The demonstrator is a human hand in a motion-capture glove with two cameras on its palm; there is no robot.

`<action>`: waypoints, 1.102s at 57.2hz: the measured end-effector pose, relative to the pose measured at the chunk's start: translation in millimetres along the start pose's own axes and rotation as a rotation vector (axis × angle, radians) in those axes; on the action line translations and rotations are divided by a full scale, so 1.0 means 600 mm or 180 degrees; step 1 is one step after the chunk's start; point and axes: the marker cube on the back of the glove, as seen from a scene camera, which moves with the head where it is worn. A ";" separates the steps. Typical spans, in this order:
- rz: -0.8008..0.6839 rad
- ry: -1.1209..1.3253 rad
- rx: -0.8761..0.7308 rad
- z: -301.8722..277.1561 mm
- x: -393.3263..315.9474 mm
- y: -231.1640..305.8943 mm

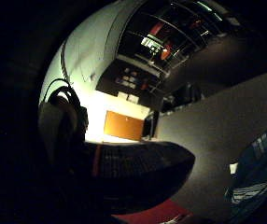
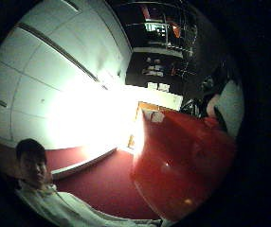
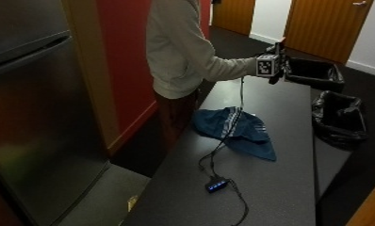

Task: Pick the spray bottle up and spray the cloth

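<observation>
One spray bottle: red spray bottle [image 2: 183, 165] sits close against the palm of the right hand [image 3: 270, 63], lifted above the far end of the table [image 3: 281, 188]
Fingers: a gloved finger [image 1: 138, 170] curls across the palm, so the fingers seem wrapped round the bottle
Cloth: blue striped cloth [image 3: 238, 129] lies crumpled mid-table, well apart from the hand
Progress: pick-up looks done; aiming at the cloth and spraying are left, and no wet patch is visible
Views: only the outside view shows the gap between hand and cloth; only the thumb-side view shows the bottle's red body; its nozzle is hidden in all
</observation>
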 end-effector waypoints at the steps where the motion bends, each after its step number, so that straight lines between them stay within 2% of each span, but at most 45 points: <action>1: 0.0023 0.0002 -0.0015 0.013 0.007 -0.002; 5: 0.0094 -0.0006 -0.0322 0.009 0.038 0.015; 10: 0.0204 -0.0153 0.0257 0.007 0.074 -0.034; 15: 0.0270 -0.0296 0.0389 0.143 0.091 -0.070; 18: 0.0347 0.0207 0.0485 0.147 0.145 -0.075; 20: 0.0389 0.0412 0.0288 0.164 0.168 -0.063; 22: 0.0383 0.0179 0.0139 0.191 0.159 -0.058; 26: 0.0326 -0.0625 0.0344 0.223 0.117 -0.081; 32: 0.0317 -0.0720 0.0266 0.236 0.127 -0.079; 39: 0.0337 0.0041 0.0516 0.264 0.197 -0.102; 45: 0.0195 -0.0326 0.0157 0.249 0.165 -0.072; 48: 0.0123 -0.0279 0.0233 0.244 0.161 -0.075; 54: -0.0066 -0.0890 0.0202 0.208 0.105 -0.066; 63: -0.0117 -0.0823 0.0080 0.173 0.097 -0.046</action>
